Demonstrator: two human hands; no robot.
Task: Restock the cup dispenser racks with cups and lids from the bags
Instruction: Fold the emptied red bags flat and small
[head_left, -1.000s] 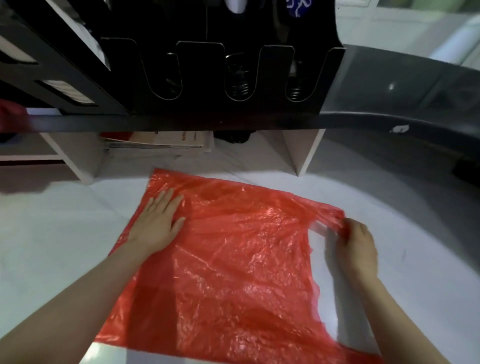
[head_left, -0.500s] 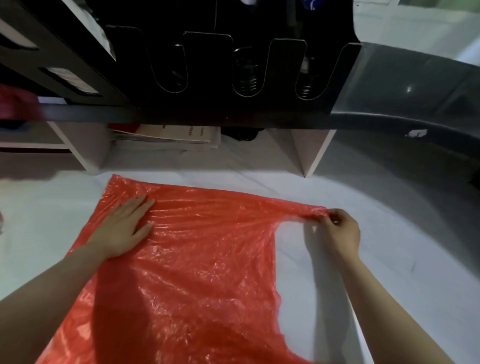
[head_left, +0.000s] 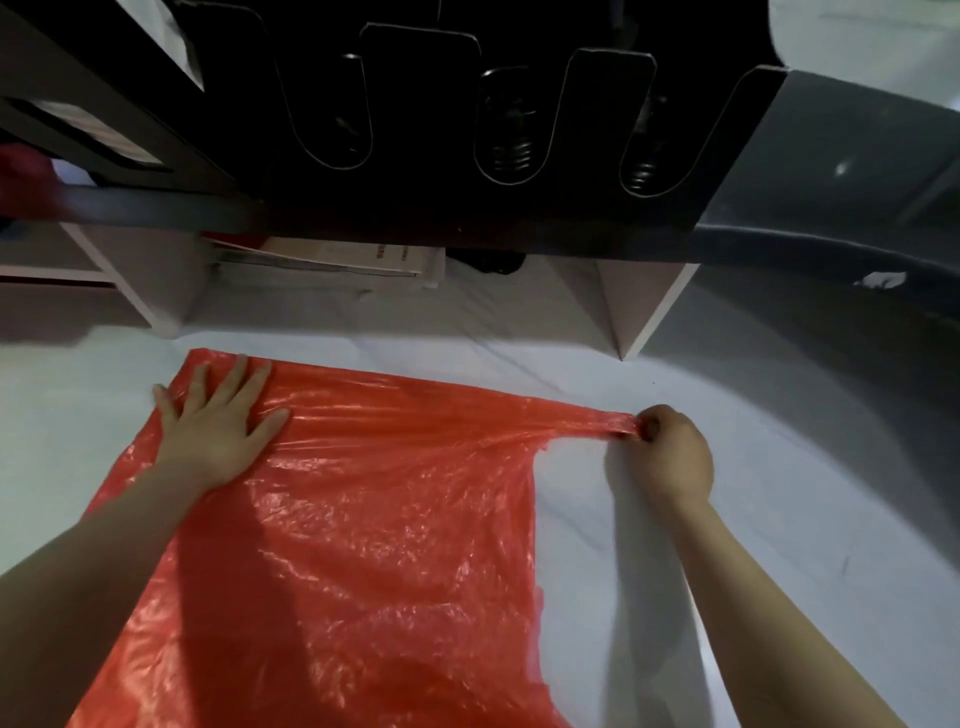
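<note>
I have a red plastic bag (head_left: 363, 519) lying flat on the white top (head_left: 779, 493) in front of me. It is thin and shiny and full of little crinkles. I cannot tell if anything is inside it.

My left hand (head_left: 218, 431) lies flat on the far left corner of the bag. The fingers are straight and spread out, and they press the bag down. They are not curled round anything.

My right hand (head_left: 670, 452) is at the far right corner of the bag. Its fingers are curled, and they pinch a thin strip of the bag. The strip is pulled tight and straight from the bag to my fingers.

Past the far edge of the bag, and higher up, is the black cup rack (head_left: 519, 218). It has long round-ended slots in it. In two of the slots I can see a metal spring (head_left: 511, 150).

Under the rack, just past the bag, lie some papers (head_left: 353, 257). A white post (head_left: 644, 306) stands past the bag's right corner.
</note>
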